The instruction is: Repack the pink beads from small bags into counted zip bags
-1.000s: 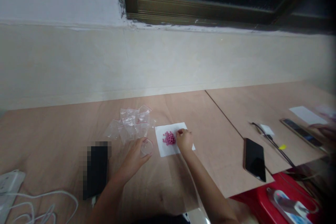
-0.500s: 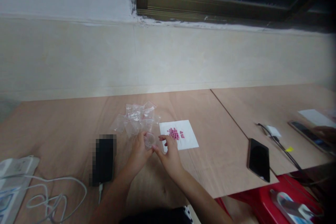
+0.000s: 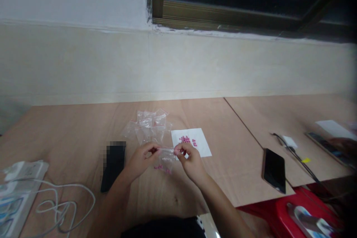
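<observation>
In the head view, we hold a small clear zip-lock bag (image 3: 166, 159) by its top edge: our left hand (image 3: 142, 159) pinches one end, our right hand (image 3: 192, 160) the other. A few pink beads (image 3: 168, 171) lie low inside it. More sit on the white paper (image 3: 205, 149) just beyond our right fingers, with a pile of clear bags (image 3: 147, 122) left of it. We seem to be closing the bag; that calls for firm, even pressure along the strip.

The wearer's two hands (image 3: 142, 159) (image 3: 193, 161), one held bag (image 3: 166, 160), one power strip (image 3: 22, 200)
</observation>
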`<state>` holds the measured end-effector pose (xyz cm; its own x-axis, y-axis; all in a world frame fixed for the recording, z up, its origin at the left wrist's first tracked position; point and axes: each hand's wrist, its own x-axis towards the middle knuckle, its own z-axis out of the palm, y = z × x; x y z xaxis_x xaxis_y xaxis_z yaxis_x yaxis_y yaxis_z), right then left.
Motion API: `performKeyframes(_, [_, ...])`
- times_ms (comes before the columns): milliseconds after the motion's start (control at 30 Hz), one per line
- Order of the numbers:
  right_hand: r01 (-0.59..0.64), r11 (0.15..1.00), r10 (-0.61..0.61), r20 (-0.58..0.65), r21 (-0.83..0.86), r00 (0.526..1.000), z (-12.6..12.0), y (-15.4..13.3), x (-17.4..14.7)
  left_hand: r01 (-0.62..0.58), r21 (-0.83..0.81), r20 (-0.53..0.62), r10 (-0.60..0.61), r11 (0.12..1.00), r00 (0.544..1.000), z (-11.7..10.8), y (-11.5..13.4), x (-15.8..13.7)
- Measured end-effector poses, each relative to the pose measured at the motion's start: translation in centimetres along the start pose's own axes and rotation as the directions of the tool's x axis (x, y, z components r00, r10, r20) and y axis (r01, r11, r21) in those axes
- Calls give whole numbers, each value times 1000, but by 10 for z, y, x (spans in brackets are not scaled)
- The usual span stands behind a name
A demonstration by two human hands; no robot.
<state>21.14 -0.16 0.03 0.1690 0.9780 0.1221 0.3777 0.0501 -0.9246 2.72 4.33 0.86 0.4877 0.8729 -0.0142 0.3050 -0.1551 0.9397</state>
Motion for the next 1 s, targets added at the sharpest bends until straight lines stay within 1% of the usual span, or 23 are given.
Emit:
performKeyframes(67, [-17, 999, 16, 36, 39, 999, -2, -4, -2, -12, 9, -14, 12, 1000, 1000, -1, 3, -2])
performKeyframes(167, [-52, 985, 26, 159, 165, 987, -2, -9, -5, -8, -18, -13, 8, 1000, 1000, -1, 4, -7])
performKeyframes(233, [-75, 971, 26, 212, 226, 977, 1, -11, -6, -4, -49, -2, 4, 999, 1000, 0, 6, -11])
performKeyframes(333, [-70, 969, 21, 205, 237, 979, 5, -14, -6, 0, -87, 65, 5, 996, 998, 4, 11, -15])
performKeyframes(433, [-25, 975, -20, 202, 221, 979, 7, -18, -6, 18, -66, 117, -10, 998, 993, 10, 16, -15])
performKeyframes(500, [0, 977, -43, 194, 215, 980, 6, -21, -6, 17, -73, 113, -8, 997, 994, 15, 17, -13])
performKeyframes(567, [-3, 973, -44, 199, 232, 979, 4, -24, -6, 21, -115, 101, -9, 993, 995, 18, 17, -10])
performKeyframes(700, [-101, 935, 10, 259, 339, 966, -2, -24, -4, 28, -158, 112, -10, 987, 994, 17, 16, -7])
performKeyframes(767, [-130, 925, 46, 234, 357, 971, -3, -20, -2, 21, -148, 119, -3, 989, 993, 15, 15, -7])
performKeyframes(833, [-145, 931, 82, 197, 334, 977, -3, -15, -1, 19, -123, 97, -7, 992, 995, 12, 13, -8])
performKeyframes(900, [-198, 921, 131, 211, 336, 969, -1, -9, 1, 16, -107, 61, -10, 994, 998, 9, 9, -8])
performKeyframes(1000, [-315, 840, 214, 263, 442, 941, 0, -1, 2, 27, -122, 44, -22, 992, 999, 6, 4, -10])
